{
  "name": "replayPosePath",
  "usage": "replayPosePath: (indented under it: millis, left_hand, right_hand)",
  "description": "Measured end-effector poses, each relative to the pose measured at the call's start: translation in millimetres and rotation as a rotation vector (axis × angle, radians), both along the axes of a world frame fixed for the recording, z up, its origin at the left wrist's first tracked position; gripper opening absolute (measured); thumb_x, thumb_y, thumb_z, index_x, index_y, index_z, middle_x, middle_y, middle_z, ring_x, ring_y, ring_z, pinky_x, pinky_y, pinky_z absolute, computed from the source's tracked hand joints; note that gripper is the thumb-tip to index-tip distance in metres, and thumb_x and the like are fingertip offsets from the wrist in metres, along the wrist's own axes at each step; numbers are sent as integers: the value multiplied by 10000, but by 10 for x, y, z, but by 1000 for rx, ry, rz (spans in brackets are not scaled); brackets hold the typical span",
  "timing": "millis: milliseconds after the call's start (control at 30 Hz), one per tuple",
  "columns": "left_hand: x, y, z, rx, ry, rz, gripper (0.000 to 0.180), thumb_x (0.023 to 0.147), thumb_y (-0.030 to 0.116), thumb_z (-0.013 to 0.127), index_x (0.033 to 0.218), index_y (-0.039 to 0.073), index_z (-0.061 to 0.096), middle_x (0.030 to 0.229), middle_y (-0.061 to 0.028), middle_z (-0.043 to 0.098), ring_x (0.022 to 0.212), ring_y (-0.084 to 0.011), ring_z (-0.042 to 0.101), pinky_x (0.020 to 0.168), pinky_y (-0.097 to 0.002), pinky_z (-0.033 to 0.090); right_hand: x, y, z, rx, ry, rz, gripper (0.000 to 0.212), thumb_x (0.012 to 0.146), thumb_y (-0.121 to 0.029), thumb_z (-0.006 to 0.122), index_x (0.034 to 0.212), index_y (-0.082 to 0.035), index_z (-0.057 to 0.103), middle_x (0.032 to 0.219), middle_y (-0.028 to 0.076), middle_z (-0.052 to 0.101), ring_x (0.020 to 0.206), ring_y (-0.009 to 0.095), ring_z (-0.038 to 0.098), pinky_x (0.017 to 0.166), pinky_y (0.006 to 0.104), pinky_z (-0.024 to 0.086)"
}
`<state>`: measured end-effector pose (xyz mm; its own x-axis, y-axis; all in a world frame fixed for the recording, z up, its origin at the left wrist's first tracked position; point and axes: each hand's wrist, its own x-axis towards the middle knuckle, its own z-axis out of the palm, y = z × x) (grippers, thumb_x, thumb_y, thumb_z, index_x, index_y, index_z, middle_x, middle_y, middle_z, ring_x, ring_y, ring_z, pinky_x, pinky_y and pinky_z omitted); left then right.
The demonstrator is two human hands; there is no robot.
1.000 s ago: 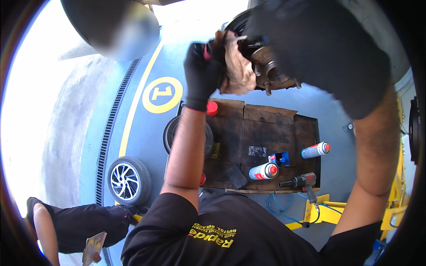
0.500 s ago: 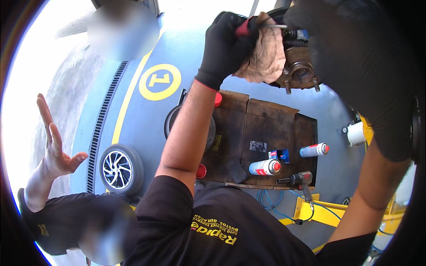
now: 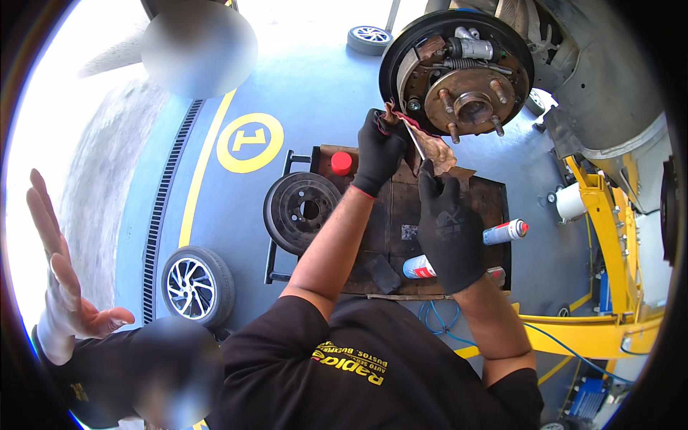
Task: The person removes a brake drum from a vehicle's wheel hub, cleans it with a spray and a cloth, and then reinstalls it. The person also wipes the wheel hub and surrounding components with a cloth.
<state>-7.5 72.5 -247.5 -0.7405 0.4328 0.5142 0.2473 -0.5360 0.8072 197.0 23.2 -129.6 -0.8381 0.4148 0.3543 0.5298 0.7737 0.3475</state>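
Observation:
In my left hand (image 3: 382, 149), closed and black-gloved, are a crumpled brown rag (image 3: 438, 152) and a red-handled screwdriver; its thin metal shaft (image 3: 416, 140) slants down to the right. My gloved right hand (image 3: 451, 226) is raised below the rag, its fingertips pinched at the lower end of the shaft. Just above both hands is a drum brake assembly (image 3: 469, 79), its rusty hub (image 3: 437, 97) carrying several studs, with brake shoes and a spring exposed. Neither hand visibly touches the hub.
Below lies a cardboard-topped cart (image 3: 390, 197) with a brake drum (image 3: 301, 211), a red cap (image 3: 341, 163) and spray cans (image 3: 505, 232). A wheel (image 3: 195, 283) lies at left. A co-worker's raised hand (image 3: 72, 287) shows there. Yellow lift arm (image 3: 573, 333) at right.
Both hands have come down from the brake assembly, which is now largely uncovered. My right hand has moved down and left to the screwdriver and rag in my left hand.

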Motion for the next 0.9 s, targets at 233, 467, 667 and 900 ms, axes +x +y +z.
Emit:
replayPosePath:
  millis: [233,467,667,900]
  left_hand:
    - [-48,-155,383,94,-30,123,107,1024,27,670,1029,52,566,888,-15,670,818,-71,630,721,-274,543]
    - [444,396,-310,74,-97,-163,263,928,-7,678,1166,67,596,1039,-24,698,948,-115,663,863,-299,566]
    - [81,17,-42,25,-80,-154,228,938,-6,689,1148,51,622,1036,-21,715,927,-100,661,825,-292,558]
    - [470,240,38,227,-181,-134,285,965,3,703,1217,42,574,1129,-46,717,969,-122,692,796,-296,577]
  right_hand:
    - [-82,167,-147,-255,305,157,635,971,-122,670,1593,-170,549,977,152,639,734,331,702,623,436,577]
    - [560,947,-597,-189,282,205,643,973,-92,692,1592,-216,567,1017,147,658,779,338,710,626,461,571]
    - [272,903,-621,-233,364,281,636,949,-90,701,1561,-228,595,1037,134,671,753,333,710,639,456,568]
    - [351,1242,-611,-176,405,368,614,925,-132,716,1520,-257,628,1084,99,688,728,286,719,625,408,591]
